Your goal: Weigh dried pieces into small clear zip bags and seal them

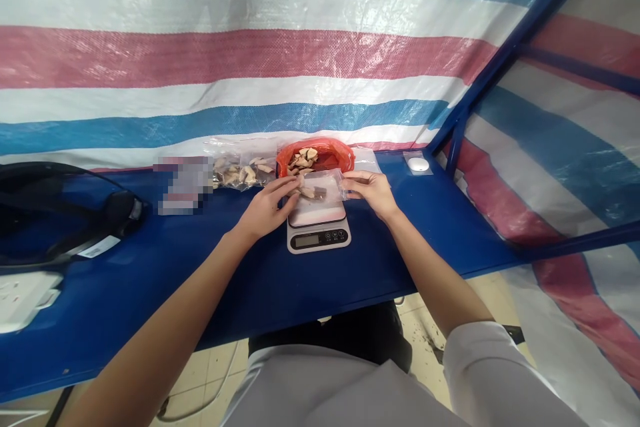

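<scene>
A clear plastic bag (327, 183) with a few brown and pale dried slices in it lies over a white kitchen scale (319, 240). At the bag's left end, my left hand (273, 205) has its fingers closed on it. My right hand (373, 192) pinches the right edge of the same bag. Just behind the scale stands an open red plastic bag (340, 155) holding loose pale dried slices (304, 159). The scale's display looks blank. What the slices are, I cannot tell.
Left of the red bag lie filled clear bags (240, 173) and a blurred packet (184, 183). A white oval item (418, 164) sits on a small bag at right. Black headgear (110, 213) and a white power strip (27, 300) occupy the left of the blue table (400, 260).
</scene>
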`<state>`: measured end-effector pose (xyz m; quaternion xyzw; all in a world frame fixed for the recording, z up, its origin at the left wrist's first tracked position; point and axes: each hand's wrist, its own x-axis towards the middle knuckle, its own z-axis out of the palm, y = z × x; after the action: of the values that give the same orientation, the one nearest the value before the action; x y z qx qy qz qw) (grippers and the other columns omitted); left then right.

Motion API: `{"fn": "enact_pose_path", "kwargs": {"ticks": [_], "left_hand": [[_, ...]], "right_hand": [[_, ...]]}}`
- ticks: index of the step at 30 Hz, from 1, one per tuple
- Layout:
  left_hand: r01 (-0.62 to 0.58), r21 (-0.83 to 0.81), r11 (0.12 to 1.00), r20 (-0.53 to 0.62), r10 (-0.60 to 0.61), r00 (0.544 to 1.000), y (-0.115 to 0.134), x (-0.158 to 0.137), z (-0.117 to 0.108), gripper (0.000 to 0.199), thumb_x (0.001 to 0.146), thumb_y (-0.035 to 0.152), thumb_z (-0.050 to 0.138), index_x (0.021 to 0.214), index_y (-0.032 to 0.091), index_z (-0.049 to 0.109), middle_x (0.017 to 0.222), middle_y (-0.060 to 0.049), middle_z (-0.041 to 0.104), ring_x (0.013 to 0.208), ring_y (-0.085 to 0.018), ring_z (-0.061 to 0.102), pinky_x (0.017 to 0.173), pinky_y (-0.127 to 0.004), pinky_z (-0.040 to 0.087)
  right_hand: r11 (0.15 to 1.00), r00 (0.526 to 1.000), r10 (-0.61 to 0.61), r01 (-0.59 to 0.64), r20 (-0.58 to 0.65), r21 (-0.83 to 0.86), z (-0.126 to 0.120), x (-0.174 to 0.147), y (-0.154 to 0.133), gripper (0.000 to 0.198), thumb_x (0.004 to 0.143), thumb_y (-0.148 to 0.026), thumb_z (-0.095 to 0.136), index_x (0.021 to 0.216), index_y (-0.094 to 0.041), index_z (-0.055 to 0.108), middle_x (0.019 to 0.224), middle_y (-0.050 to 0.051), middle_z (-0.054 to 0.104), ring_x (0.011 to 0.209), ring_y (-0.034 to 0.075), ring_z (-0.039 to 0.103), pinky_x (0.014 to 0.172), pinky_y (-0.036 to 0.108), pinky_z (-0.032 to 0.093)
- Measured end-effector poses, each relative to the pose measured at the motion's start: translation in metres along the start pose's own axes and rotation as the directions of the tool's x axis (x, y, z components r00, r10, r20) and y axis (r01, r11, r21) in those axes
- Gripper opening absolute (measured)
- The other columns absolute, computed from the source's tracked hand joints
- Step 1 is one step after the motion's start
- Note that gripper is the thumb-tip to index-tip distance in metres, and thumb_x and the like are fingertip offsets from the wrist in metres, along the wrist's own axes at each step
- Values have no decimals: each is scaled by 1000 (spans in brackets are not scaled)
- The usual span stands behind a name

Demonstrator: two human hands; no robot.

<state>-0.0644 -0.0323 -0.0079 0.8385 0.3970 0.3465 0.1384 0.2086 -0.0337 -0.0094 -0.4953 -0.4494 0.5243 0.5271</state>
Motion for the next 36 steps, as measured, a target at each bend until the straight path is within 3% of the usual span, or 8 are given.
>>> {"fn": "enact_pose_path", "kwargs": {"ticks": [10, 16, 20, 24, 29, 33, 36], "left_hand": [[28, -38, 999, -15, -29, 999, 6, 3, -6, 47, 97, 48, 50, 126, 17, 70, 132, -13, 69, 123, -27, 65, 111, -41, 48], [171, -189, 967, -9, -176, 984, 17, 32, -17, 43, 92, 48, 59, 121, 21, 74, 125, -10, 74, 114, -31, 68, 105, -42, 51], [307, -426, 851, 89, -298, 950, 25, 57, -20, 42, 81, 47, 75, 116, 25, 78, 121, -7, 76, 118, -33, 67, 105, -43, 52], [367, -576, 731, 198, -311, 930, 26, 73, -23, 41, 74, 44, 82, 110, 26, 80, 128, -6, 73, 123, -34, 63, 104, -44, 53], [490, -643, 589, 378, -313, 871, 13, 77, -23, 33, 70, 39, 86, 99, 25, 82, 103, -7, 78, 94, -28, 71, 76, -34, 61], [481, -672, 563, 339, -344, 876, 9, 73, -17, 28, 72, 43, 84, 91, 22, 81, 91, -6, 76, 80, -20, 69, 65, -26, 56], [474, -758, 449, 294, -413, 862, 11, 69, -11, 29, 68, 44, 87, 82, 19, 78, 85, -6, 75, 73, -17, 67, 65, -26, 55]], "right_hand": [[998, 991, -45, 49, 129, -28, 5, 0, -18, 46, 52, -41, 94, 88, -18, 78, 80, 1, 76, 77, 18, 71, 71, 33, 64], [963, 950, -148, 202, 276, -179, 11, 6, -48, 36, 63, -42, 88, 90, -19, 80, 89, 4, 78, 79, 20, 71, 73, 36, 62], [919, 893, -205, 316, 400, -234, 15, 13, -65, 31, 69, -42, 84, 90, -20, 81, 92, 4, 79, 81, 20, 71, 77, 36, 59], [888, 851, -223, 379, 476, -262, 18, 21, -74, 28, 73, -42, 81, 91, -20, 82, 92, 4, 80, 85, 21, 72, 81, 36, 57], [891, 843, -205, 371, 498, -262, 19, 33, -74, 28, 73, -43, 81, 89, -19, 82, 91, 4, 80, 85, 22, 73, 81, 35, 57], [900, 844, -220, 369, 490, -230, 19, 39, -71, 28, 72, -42, 81, 89, -21, 82, 94, 3, 81, 90, 23, 74, 88, 37, 58], [898, 866, -260, 380, 427, -223, 18, 41, -66, 27, 72, -43, 82, 90, -23, 82, 99, 3, 81, 98, 24, 74, 96, 40, 57]]}}
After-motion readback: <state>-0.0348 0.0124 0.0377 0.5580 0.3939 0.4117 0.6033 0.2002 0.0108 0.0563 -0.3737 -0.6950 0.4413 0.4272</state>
